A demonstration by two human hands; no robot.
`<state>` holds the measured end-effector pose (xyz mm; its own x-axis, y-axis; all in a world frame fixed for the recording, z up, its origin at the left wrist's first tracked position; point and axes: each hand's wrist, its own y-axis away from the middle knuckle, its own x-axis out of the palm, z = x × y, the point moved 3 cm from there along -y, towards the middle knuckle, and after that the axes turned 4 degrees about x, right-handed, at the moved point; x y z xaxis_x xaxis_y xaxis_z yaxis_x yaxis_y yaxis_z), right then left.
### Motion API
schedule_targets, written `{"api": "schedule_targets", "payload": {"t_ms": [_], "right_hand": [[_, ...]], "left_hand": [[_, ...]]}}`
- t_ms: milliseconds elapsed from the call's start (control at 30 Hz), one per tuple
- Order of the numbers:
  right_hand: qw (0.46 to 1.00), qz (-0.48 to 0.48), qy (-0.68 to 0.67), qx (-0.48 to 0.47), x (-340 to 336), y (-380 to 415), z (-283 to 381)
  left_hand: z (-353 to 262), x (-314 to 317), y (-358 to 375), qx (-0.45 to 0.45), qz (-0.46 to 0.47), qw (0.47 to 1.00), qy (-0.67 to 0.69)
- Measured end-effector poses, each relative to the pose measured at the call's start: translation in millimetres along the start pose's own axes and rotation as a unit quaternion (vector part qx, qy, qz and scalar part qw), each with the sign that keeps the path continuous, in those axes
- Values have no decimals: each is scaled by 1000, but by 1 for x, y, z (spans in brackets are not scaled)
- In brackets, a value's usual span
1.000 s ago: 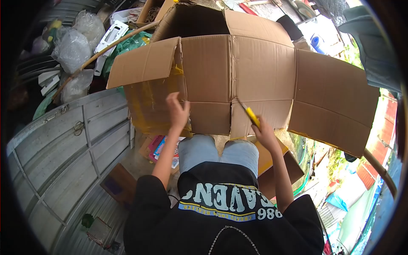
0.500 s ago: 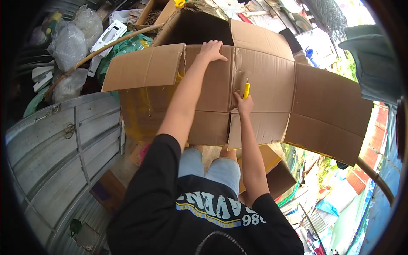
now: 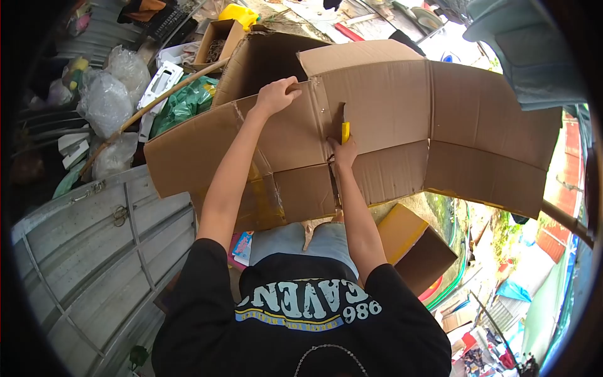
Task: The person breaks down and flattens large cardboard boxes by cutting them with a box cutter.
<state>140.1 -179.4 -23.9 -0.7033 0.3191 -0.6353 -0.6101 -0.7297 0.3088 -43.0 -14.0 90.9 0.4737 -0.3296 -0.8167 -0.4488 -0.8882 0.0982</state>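
A large opened-out cardboard box (image 3: 377, 100) spreads across the view in front of my body, with creases and strips of yellow tape. My left hand (image 3: 279, 95) grips the upper edge of its middle panel, fingers curled over the edge. In my right hand (image 3: 343, 152) is a yellow box cutter (image 3: 345, 132), its thin blade pointing up and away from me. That hand is closed round the handle, against the cardboard just right of a vertical seam. A dark gap shows in the seam below it.
On the left stand a grey metal sheet panel (image 3: 94, 251) and clear plastic bags (image 3: 103, 100). A long wooden pole (image 3: 157, 100) runs behind the cardboard. Another carton (image 3: 414, 242) lies near my legs on the right. A grey-green cloth (image 3: 527, 56) hangs at upper right.
My left hand has moved left and down, its fingers now curled over the edge. The left flap has swung down, and the right flap has risen. The cutter hand has shifted slightly left and down.
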Motion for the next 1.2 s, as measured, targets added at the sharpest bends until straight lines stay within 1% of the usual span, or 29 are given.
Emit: {"api": "schedule_targets", "payload": {"t_ms": [33,100,133,200,233,300,333,367,433,467,500,567,600,633,700,767,833,900,967,1033,1100,1133,1200], "right_hand": [[1000,-6,-3,3,-13,4,6],[992,114,55,2,-37,15,19],[993,110,51,8,-46,22,23],[986,72,-130,-71,-63,35,39],[986,69,-132,-69,-69,40,44],[976,128,-105,-140,-74,47,63],[969,166,-147,-111,-74,48,72],[968,163,-154,-111,-76,48,81],[955,198,-188,-119,-78,48,105],[956,191,-180,-129,-81,47,117],[957,185,-173,-139,-84,45,130],[958,222,-68,-167,-79,40,147],[959,189,-52,-203,-79,38,156],[960,186,-57,-203,-79,34,162],[959,199,-11,-204,-77,26,169],[957,200,6,-210,-72,24,169],[955,204,24,-215,-75,26,166],[947,247,81,-188,-81,36,152],[898,324,206,-216,-65,50,104],[893,336,226,-199,-53,72,50],[940,248,177,-151,-67,95,39],[938,253,179,-154,-69,100,39],[940,269,176,-117,-73,109,35]], "left_hand": [[-6,-2,3,7,3,1000,-1],[-18,-10,7,58,-39,996,-54],[-17,-11,6,64,-34,996,-55],[-15,-15,5,67,-25,996,51],[-13,-18,7,70,-23,996,50],[-10,-25,10,36,43,994,97],[-10,-29,13,18,42,995,84],[-12,-32,14,22,43,996,78],[-6,-31,15,30,39,993,110],[-1,-28,14,55,33,992,111],[-6,-31,12,60,35,992,107],[-17,-36,14,21,62,992,111],[-19,-36,13,24,64,992,106],[-20,-36,14,17,60,992,110],[-25,-38,15,14,58,992,112],[-31,-40,17,9,39,993,108],[-34,-40,18,12,41,994,104],[-31,-44,18,12,36,994,100],[-14,-49,20,6,31,993,111],[-8,-66,32,6,33,992,125],[-10,-77,46,1,27,989,142],[-14,-84,55,5,8,991,135],[-21,-98,70,6,-13,995,99]]}}
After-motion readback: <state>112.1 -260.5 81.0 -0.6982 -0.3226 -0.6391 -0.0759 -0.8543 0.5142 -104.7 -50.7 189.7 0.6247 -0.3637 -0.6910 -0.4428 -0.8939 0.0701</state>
